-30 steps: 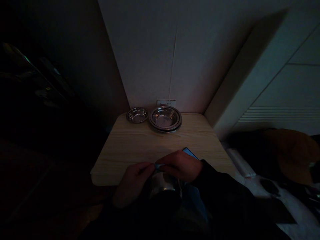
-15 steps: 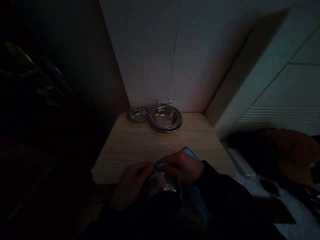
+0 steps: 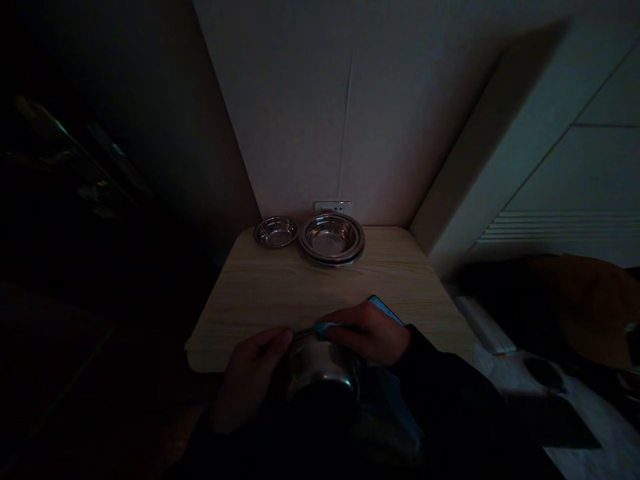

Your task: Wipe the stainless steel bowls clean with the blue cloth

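A deep stainless steel bowl [image 3: 320,363] is tilted at the table's near edge, its outer wall shining and its underside in darkness. My left hand [image 3: 253,367] grips the bowl's rim from the left, thumb on top. At the rim's far side my right hand [image 3: 363,330] pinches a small light-blue cloth [image 3: 324,327] and presses it against the metal. Most of the cloth is hidden under my fingers. A phone [image 3: 385,308] with a lit screen lies just beyond my right hand, partly covered by it.
Nested steel bowls [image 3: 331,239] stand at the back of the wooden table [image 3: 280,287], with a smaller steel bowl [image 3: 276,232] to their left. Behind them is a wall socket [image 3: 333,207]. Dark items and a brown cloth-like thing [image 3: 595,307] lie at right.
My left hand has shifted left along the rim, away from my right hand. The bowl has turned slightly, showing more of its wall. The cloth stays at the rim.
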{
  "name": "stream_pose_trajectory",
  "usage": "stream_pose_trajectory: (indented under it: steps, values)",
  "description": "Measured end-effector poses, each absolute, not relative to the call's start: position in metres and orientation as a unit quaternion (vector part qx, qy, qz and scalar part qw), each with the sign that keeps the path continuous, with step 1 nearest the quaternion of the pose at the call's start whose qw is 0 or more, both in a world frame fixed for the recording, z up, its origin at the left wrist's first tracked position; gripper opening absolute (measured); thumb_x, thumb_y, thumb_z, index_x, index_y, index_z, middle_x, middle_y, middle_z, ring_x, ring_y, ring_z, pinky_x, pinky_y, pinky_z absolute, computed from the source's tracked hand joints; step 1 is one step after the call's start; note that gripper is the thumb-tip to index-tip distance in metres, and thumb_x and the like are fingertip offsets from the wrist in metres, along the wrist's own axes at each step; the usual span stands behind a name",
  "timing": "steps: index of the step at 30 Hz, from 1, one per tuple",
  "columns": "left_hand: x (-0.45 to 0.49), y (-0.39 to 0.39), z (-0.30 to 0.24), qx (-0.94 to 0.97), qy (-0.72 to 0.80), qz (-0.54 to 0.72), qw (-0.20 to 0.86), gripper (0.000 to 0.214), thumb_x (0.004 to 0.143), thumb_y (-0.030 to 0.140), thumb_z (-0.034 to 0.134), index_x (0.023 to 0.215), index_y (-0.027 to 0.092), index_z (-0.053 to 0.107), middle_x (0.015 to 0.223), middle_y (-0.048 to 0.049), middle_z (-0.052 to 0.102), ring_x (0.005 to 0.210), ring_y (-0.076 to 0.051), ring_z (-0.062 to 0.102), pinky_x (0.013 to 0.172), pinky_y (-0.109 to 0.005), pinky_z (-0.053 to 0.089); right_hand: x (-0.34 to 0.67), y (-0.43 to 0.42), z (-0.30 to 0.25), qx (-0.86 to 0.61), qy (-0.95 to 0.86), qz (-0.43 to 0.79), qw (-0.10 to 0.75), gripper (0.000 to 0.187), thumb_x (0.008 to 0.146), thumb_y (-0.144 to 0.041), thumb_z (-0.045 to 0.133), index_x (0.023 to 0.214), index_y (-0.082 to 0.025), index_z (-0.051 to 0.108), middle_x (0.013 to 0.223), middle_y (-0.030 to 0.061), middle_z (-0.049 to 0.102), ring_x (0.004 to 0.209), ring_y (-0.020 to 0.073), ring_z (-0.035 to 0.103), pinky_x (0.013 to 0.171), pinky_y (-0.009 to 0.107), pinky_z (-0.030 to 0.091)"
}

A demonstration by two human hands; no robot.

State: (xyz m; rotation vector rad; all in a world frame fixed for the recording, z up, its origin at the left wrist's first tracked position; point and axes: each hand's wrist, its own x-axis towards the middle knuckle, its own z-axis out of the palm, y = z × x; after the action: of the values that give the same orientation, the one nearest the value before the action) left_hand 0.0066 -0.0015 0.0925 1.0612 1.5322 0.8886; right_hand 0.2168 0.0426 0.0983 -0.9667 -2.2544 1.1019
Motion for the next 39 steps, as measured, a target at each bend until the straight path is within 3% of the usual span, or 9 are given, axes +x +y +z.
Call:
stream_pose_trajectory:
  steps: [8, 13, 18, 23, 28, 33, 39]
  values:
    - [0.009, -0.001, 0.08, 0.405, 0.605, 0.387, 0.565, 0.037, 0.07, 0.05, 0.062, 0.082, 0.016, 0.069, 0.069, -0.0001, 0.067, 0.068, -0.017, 0.059, 0.061, -0.024, 0.044, 0.225, 0.042, 0.093, -0.388, -0.812, 0.376, 0.221, 0.027, 0.089, -0.03, 0.048, 0.102, -0.019, 0.068, 0.089, 0.0036, 0.072, 0.077, 0.0152, 0.065, 0.07, 0.024, 0.048]
    - [0.014, -0.001, 0.085, 0.392, 0.619, 0.41, 0.544, 0.037, 0.066, 0.05, 0.066, 0.078, 0.015, 0.068, 0.072, -0.0009, 0.069, 0.069, -0.017, 0.059, 0.062, -0.025, 0.044, 0.21, 0.046, 0.101, -0.372, -0.807, 0.384, 0.251, 0.026, 0.089, -0.03, 0.048, 0.103, -0.019, 0.067, 0.094, 0.0031, 0.071, 0.081, 0.0152, 0.065, 0.072, 0.024, 0.048]
    - [0.012, -0.002, 0.082, 0.303, 0.617, 0.469, 0.554, 0.037, 0.058, 0.05, 0.071, 0.067, 0.015, 0.064, 0.056, 0.0024, 0.061, 0.059, -0.014, 0.056, 0.054, -0.023, 0.042, 0.225, 0.039, 0.083, -0.427, -0.76, 0.405, 0.276, 0.03, 0.09, -0.034, 0.045, 0.1, -0.015, 0.066, 0.087, 0.0043, 0.07, 0.074, 0.0154, 0.063, 0.066, 0.025, 0.048]
    - [0.009, -0.002, 0.076, 0.343, 0.599, 0.44, 0.575, 0.034, 0.066, 0.048, 0.065, 0.077, 0.017, 0.067, 0.068, -0.0002, 0.067, 0.066, -0.016, 0.059, 0.06, -0.026, 0.045, 0.236, 0.034, 0.074, -0.423, -0.752, 0.421, 0.28, 0.031, 0.089, -0.037, 0.045, 0.1, -0.016, 0.066, 0.085, 0.0043, 0.07, 0.076, 0.0162, 0.063, 0.069, 0.026, 0.048]
    - [0.005, 0.002, 0.086, 0.513, 0.622, 0.34, 0.483, 0.026, 0.072, 0.042, 0.059, 0.076, 0.018, 0.069, 0.079, -0.0028, 0.07, 0.079, -0.02, 0.061, 0.074, -0.028, 0.046, 0.234, 0.031, 0.079, -0.403, -0.767, 0.428, 0.256, 0.031, 0.09, -0.037, 0.045, 0.099, -0.017, 0.066, 0.091, 0.0052, 0.07, 0.08, 0.0169, 0.064, 0.07, 0.026, 0.048]
    - [0.016, 0.004, 0.091, 0.558, 0.565, 0.312, 0.521, 0.031, 0.078, 0.041, 0.053, 0.091, 0.019, 0.069, 0.093, -0.0033, 0.071, 0.09, -0.02, 0.062, 0.082, -0.028, 0.045, 0.23, 0.024, 0.079, -0.403, -0.762, 0.446, 0.24, 0.032, 0.09, -0.037, 0.045, 0.102, -0.016, 0.066, 0.091, 0.005, 0.07, 0.08, 0.0172, 0.064, 0.07, 0.027, 0.048]
    - [0.021, 0.002, 0.09, 0.59, 0.55, 0.278, 0.521, 0.032, 0.081, 0.044, 0.05, 0.079, 0.019, 0.071, 0.079, -0.0017, 0.071, 0.08, -0.02, 0.061, 0.073, -0.027, 0.044, 0.233, 0.019, 0.075, -0.39, -0.772, 0.443, 0.238, 0.029, 0.091, -0.034, 0.044, 0.101, -0.018, 0.066, 0.09, 0.004, 0.07, 0.079, 0.0157, 0.063, 0.069, 0.025, 0.048]
